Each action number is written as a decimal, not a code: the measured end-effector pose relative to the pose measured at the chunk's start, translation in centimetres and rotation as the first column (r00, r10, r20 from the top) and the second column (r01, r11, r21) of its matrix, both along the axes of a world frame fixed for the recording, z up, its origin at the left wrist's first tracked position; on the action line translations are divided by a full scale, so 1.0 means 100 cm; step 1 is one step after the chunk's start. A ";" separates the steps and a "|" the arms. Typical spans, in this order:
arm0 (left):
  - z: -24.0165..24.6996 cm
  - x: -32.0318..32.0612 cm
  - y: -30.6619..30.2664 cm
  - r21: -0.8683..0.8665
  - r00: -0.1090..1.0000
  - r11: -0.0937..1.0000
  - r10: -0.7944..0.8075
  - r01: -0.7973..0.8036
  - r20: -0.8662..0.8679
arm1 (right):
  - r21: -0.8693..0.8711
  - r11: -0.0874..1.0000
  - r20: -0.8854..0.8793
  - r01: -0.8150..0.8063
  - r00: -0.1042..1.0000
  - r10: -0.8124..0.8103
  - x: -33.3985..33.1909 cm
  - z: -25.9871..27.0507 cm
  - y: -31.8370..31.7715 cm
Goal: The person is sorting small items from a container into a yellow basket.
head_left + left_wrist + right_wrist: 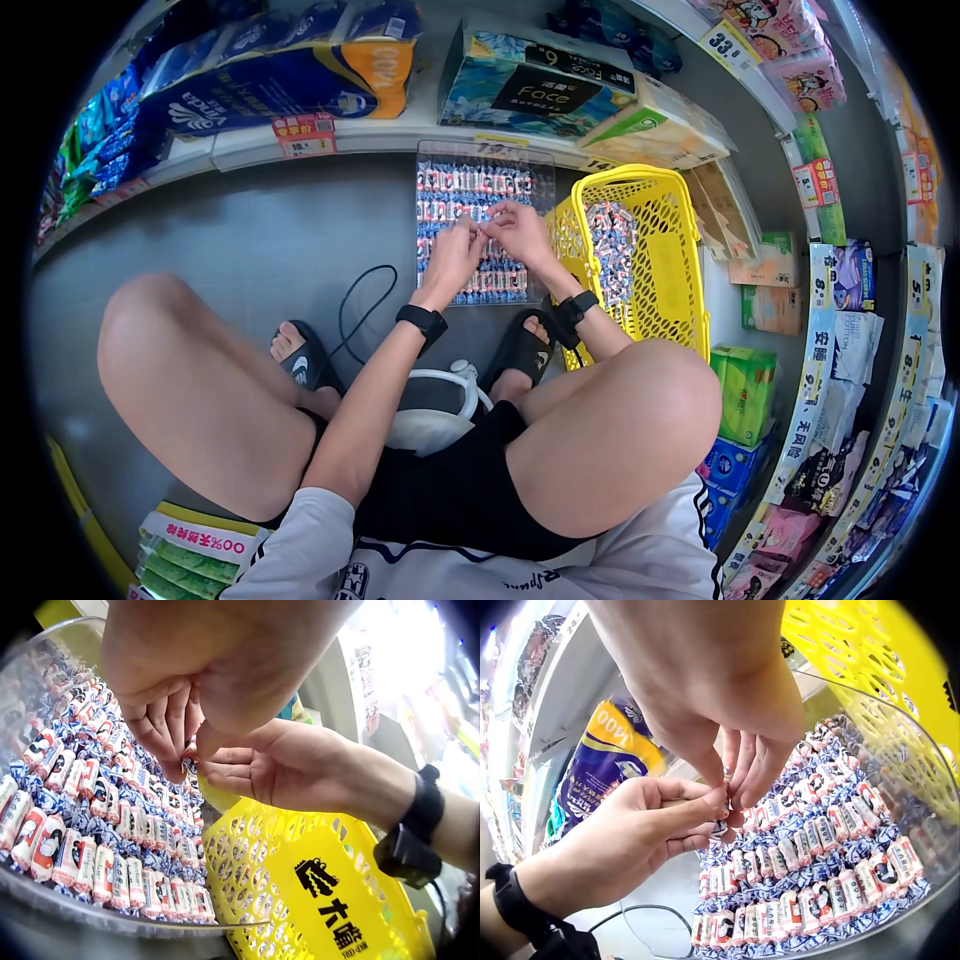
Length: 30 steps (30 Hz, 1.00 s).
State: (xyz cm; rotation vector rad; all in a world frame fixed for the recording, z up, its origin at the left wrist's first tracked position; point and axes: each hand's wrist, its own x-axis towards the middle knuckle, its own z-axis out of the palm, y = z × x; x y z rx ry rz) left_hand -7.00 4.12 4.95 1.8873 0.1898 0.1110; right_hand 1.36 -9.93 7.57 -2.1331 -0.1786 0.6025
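Observation:
A small wrapped candy (pixel 724 814) is pinched between the fingertips of my left hand (pixel 455 255) and my right hand (pixel 520 236). The fingers of both hands meet at it and cover most of it. Both hands are over a clear plastic box (pixel 424 158), where candies (pixel 490 180) in white, red and blue wrappers lie in neat rows. The left wrist view shows the candy's wrapper end at the fingertips of the left hand (pixel 169 727), with the right hand (pixel 292 769) coming in from the side.
Right of the box stands a yellow basket (pixel 665 270) with a heap of loose candies (pixel 612 240) inside. Shelves with tissue packs (pixel 545 95) run behind, and more shelving lines the right side. A black cable (pixel 345 320) lies on the floor by a sandalled foot (pixel 288 343).

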 end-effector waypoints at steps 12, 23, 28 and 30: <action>-0.006 0.000 0.011 0.759 0.996 0.650 -0.086 0.042 0.019 | -0.192 0.978 0.175 0.080 0.984 -0.046 0.028 -0.049 0.035; -0.019 -0.002 0.009 0.856 0.989 0.500 -0.120 0.131 -0.081 | -0.228 0.973 0.337 0.035 0.941 0.044 0.008 -0.054 0.037; -0.018 -0.002 0.007 0.847 0.992 0.517 -0.088 0.123 -0.091 | -0.183 0.982 0.334 0.051 0.942 0.014 0.006 -0.057 0.043; -0.016 -0.003 0.007 0.858 0.992 0.500 -0.083 0.122 -0.093 | -0.174 0.984 0.367 0.033 0.930 0.034 0.006 -0.060 0.043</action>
